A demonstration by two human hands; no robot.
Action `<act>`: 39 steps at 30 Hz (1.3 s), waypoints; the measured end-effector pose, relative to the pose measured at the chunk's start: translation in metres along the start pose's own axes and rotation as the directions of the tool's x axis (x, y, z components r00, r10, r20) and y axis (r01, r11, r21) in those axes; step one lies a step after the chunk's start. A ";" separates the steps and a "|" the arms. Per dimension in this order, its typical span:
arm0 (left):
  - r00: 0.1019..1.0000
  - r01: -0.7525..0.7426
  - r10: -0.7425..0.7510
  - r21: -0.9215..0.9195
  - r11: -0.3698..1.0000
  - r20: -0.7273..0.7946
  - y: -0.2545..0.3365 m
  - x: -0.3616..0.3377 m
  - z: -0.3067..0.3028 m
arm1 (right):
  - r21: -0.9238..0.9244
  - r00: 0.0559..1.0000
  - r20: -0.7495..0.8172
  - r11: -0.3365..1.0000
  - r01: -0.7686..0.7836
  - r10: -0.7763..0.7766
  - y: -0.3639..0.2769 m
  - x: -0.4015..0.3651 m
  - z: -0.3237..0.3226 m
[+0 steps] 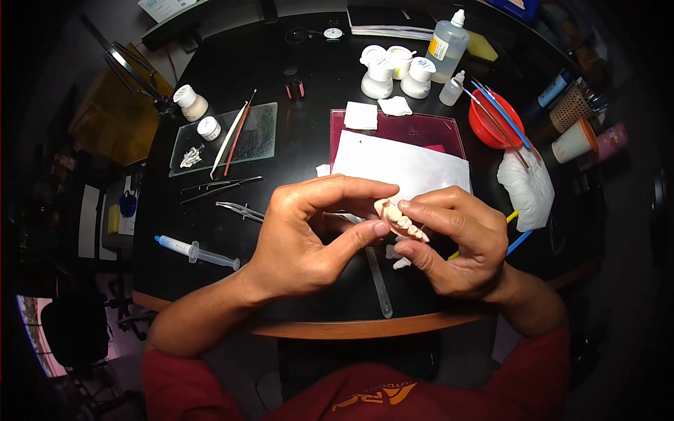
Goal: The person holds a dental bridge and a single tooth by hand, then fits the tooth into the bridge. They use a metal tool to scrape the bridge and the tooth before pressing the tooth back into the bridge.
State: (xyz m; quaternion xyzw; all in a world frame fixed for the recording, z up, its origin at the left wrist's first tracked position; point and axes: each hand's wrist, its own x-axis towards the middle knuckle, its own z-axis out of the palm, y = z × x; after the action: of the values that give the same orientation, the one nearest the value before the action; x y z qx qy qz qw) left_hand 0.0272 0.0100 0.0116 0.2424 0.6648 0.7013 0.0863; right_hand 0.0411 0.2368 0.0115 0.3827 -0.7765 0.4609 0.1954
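Observation:
A small dental model [402, 222], a row of cream teeth on a pinkish base, is held up over the front part of the desk. My left hand [309, 228] pinches its left end between thumb and fingers. From the other side, my right hand [460, 235] grips it with the index finger on top and the thumb near its lower right end. Below the hands lies a metal spatula-like tool [379, 284], its upper part hidden. White paper [414, 168] rests on a dark red glass plate [442, 130] just beyond, and crumpled white scraps [401, 263] lie under the right hand.
Glass slab [256, 137] with a jar, powder and slim instruments is at left. Tweezers [221, 186], a clamp-like tool [242, 210] and a syringe [196, 252] lie nearer. Behind stand white jars [378, 77] and a bottle [449, 49]; a red bowl [495, 119] holds brushes.

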 end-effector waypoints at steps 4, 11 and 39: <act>1.000 -0.021 0.021 -0.029 0.999 -0.011 -0.001 0.001 -0.001 | 0.073 0.999 0.008 0.997 -0.037 0.037 -0.005 -0.001 -0.002; 0.999 0.052 -0.051 -0.147 0.988 0.011 -0.002 0.001 -0.001 | 0.083 0.999 -0.014 0.996 -0.031 0.032 -0.001 -0.004 0.002; 0.987 0.135 -0.115 -0.193 0.972 0.113 0.001 0.001 -0.005 | 0.061 0.997 0.002 0.995 -0.075 0.075 -0.001 -0.004 0.003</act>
State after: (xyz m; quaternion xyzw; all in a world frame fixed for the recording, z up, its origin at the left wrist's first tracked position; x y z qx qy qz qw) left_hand 0.0247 0.0061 0.0131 0.2252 0.5997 0.7446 0.1877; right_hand 0.0444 0.2358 0.0079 0.3589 -0.7758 0.4916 0.1664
